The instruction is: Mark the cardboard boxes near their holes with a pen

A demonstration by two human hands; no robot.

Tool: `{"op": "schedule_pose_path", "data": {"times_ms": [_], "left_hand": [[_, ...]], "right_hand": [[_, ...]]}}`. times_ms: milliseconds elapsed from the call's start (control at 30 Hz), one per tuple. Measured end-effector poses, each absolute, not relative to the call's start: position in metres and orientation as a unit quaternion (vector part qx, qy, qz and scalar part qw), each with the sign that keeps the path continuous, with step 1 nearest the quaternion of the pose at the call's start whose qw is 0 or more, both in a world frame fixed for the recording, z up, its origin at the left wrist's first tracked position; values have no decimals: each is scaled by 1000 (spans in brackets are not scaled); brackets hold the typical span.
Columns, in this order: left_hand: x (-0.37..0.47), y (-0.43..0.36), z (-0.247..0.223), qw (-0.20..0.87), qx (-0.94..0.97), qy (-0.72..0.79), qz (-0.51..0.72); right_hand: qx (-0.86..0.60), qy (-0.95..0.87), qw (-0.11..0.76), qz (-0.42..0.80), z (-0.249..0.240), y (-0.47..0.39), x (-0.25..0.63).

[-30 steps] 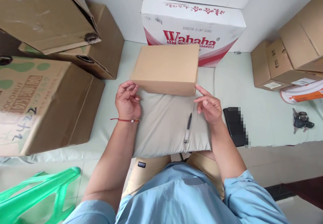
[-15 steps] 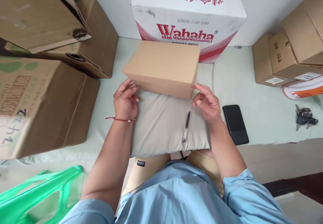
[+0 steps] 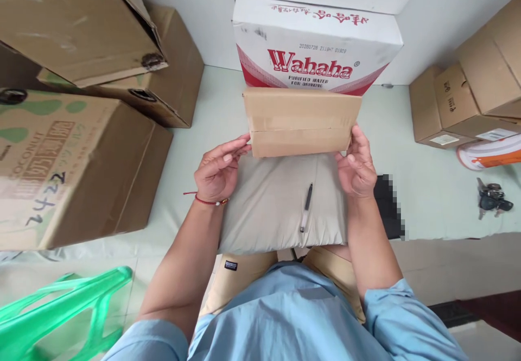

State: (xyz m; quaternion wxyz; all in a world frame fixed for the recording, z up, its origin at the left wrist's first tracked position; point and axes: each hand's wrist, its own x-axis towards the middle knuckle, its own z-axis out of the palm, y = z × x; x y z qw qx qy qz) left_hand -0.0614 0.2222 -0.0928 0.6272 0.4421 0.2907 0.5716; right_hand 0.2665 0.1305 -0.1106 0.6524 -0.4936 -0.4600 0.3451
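Observation:
A plain brown cardboard box [image 3: 303,125] is held between my two hands at the middle of the table. A long side with a lengthwise seam faces me. My left hand [image 3: 222,171] has its fingertips at the box's lower left corner. On the other end, my right hand [image 3: 356,165] grips the right edge, its fingers partly hidden behind the box. Below the box, a black and clear pen [image 3: 306,207] lies on the cloth-covered table, between my forearms. A dark phone [image 3: 388,207], partly blurred out, lies beside my right wrist.
A white and red Wahaha water carton [image 3: 313,40] stands behind the box. Large cartons [image 3: 134,171] are stacked at left, smaller brown boxes [image 3: 459,97] at right. Keys [image 3: 494,198] lie near the right front edge. A green plastic stool [image 3: 93,306] is at lower left.
The cardboard box has turned in my hands, so its seamed side now faces me instead of its smooth top. Both hands and the box appear farther right in view.

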Motion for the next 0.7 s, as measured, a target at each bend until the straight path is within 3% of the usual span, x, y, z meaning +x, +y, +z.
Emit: {"op": "schedule_pose_path", "data": {"times_ms": [267, 700], "left_hand": [[-69, 221, -95, 677, 450, 223, 538], [-64, 233, -111, 681, 477, 244, 498]], "right_hand": [[-429, -349, 731, 400, -99, 117, 289], [-423, -355, 729, 405, -91, 123, 273]]}}
